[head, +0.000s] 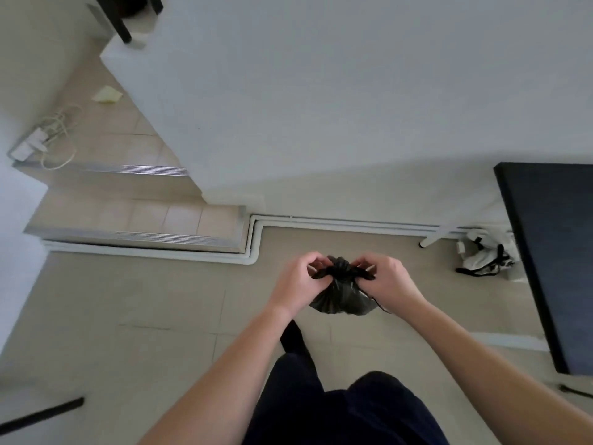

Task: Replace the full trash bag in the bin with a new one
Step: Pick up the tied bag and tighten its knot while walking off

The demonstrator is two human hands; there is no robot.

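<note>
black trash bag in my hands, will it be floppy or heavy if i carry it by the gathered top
Probably floppy: the black trash bag is thin film, pleated where the left hand and right hand pinch its neck. Likely light: the bulge below looks small. It may swing.

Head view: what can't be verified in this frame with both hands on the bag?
All in the head view:
- Knot: the left hand and right hand cover the neck of the black trash bag; tied or not, unclear.
- Bag contents: opaque plastic.
- Bin: none in view.
- White bundle on the floor: small, partly cut off by the dark panel; unidentifiable.
</note>
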